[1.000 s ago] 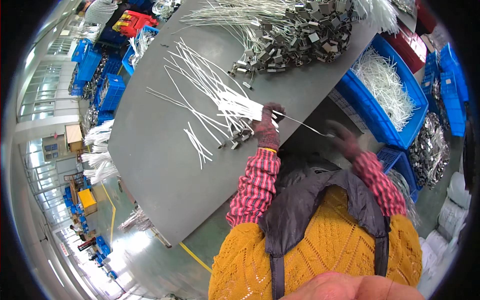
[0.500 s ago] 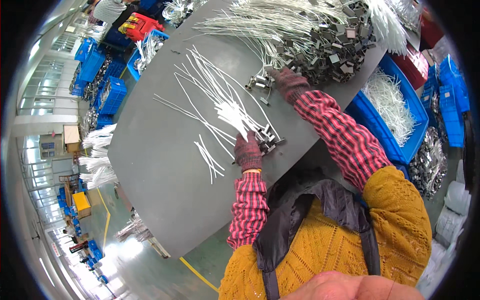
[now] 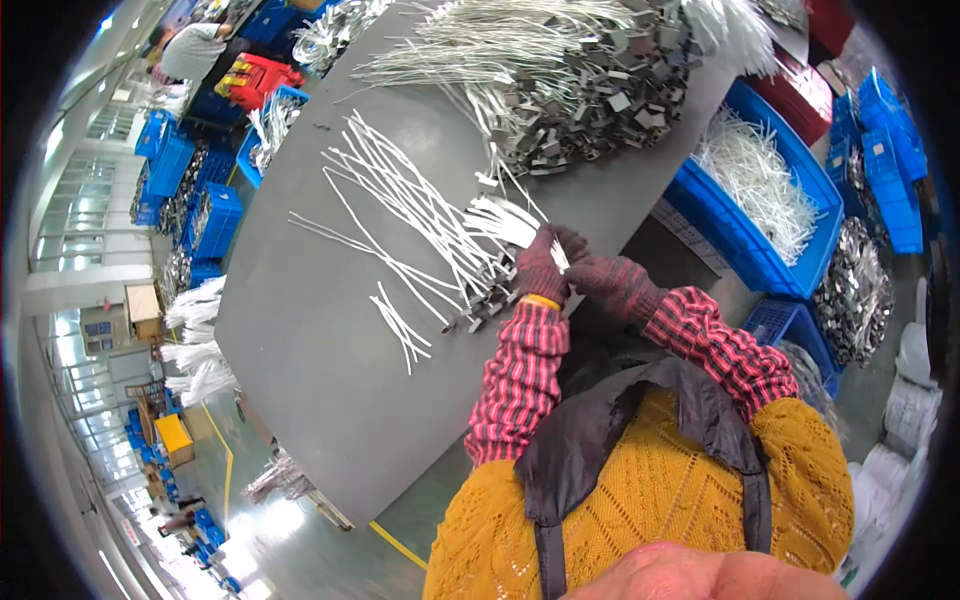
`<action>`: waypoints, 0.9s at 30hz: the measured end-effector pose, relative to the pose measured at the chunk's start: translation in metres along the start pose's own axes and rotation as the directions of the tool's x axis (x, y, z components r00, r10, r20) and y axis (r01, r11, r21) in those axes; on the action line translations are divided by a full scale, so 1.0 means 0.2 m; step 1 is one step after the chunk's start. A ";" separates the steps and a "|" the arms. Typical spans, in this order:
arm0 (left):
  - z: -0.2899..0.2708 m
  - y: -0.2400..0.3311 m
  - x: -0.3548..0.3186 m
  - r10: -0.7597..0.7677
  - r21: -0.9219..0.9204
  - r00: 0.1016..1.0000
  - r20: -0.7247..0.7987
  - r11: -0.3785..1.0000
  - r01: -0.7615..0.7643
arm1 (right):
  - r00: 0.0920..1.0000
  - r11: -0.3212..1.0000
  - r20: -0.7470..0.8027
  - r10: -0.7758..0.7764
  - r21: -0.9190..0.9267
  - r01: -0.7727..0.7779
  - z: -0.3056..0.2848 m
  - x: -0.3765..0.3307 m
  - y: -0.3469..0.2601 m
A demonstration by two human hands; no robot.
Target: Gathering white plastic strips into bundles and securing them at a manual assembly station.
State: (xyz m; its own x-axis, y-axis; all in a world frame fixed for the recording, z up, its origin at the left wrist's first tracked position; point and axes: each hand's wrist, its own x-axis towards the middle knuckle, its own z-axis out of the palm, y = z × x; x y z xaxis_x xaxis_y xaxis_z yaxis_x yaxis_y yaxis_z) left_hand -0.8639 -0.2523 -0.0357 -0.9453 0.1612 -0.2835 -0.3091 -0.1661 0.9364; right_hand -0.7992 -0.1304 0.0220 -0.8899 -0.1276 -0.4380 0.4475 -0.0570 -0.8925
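A bundle of white cords (image 3: pixel 503 222) sticks out from my left hand (image 3: pixel 541 270), whose gloved fingers are closed round it above the table's near edge. My right hand (image 3: pixel 612 285), also gloved, meets the left one at the near end of that bundle. Its fingers are bent together, and what they pinch is hidden. Left of my hands, longer white cords (image 3: pixel 400 190) lie spread on the grey table (image 3: pixel 300 370). Small metal blocks (image 3: pixel 490 290) sit at their near ends, beside my left hand. A few short white cords (image 3: pixel 400 325) lie apart from these.
A large heap of cords with metal blocks (image 3: pixel 590 110) covers the table's far right. Beyond the right edge stands a blue bin (image 3: pixel 815 220) of white cords. Another blue crate (image 3: pixel 795 335) sits lower. At the far left, a person (image 3: pixel 195 50) bends near a red object (image 3: pixel 258 82).
My right hand has come back from the heap to meet my left hand. The left hand has moved right and slightly away with the bundle, leaving the spread cords and blocks on the table.
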 end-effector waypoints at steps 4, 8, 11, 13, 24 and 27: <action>0.16 -0.10 0.17 -0.511 -0.425 0.849 -0.131 0.803 0.418 | 0.827 0.516 0.077 -0.557 -0.748 0.417 -0.17 -0.16 0.32; 0.27 -0.10 0.31 -0.420 -0.519 0.873 -0.249 0.818 0.246 | 0.937 0.960 -0.266 -0.227 -0.223 0.170 -0.22 -0.42 0.33; 0.18 -0.19 0.45 -0.295 -0.534 0.937 -0.189 0.831 0.153 | 0.894 0.997 -0.442 -0.075 -0.026 0.071 -0.39 -0.60 0.44; 0.15 -0.15 0.48 -0.337 -0.547 0.915 -0.222 0.820 0.169 | 0.858 0.975 -0.485 0.167 0.209 -0.072 -0.54 -0.80 0.49; 0.20 -0.14 0.32 -0.263 -0.602 0.942 -0.208 0.794 0.089 | 0.548 0.942 -0.769 0.328 0.220 -0.254 -1.28 -1.82 1.27; 0.20 -0.11 0.29 -0.259 -0.585 0.934 -0.246 0.808 0.070 | 0.534 0.935 -0.769 0.352 0.265 -0.235 -1.30 -1.89 1.29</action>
State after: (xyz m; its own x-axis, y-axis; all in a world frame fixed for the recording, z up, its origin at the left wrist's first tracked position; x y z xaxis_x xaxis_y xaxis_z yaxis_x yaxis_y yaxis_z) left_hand -0.9074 -0.2012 -0.0637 -0.8282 -0.0462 -0.5586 -0.3769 -0.6918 0.6159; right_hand -0.3710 0.1606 -0.0699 -0.3860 0.6728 -0.6311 0.6511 -0.2859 -0.7030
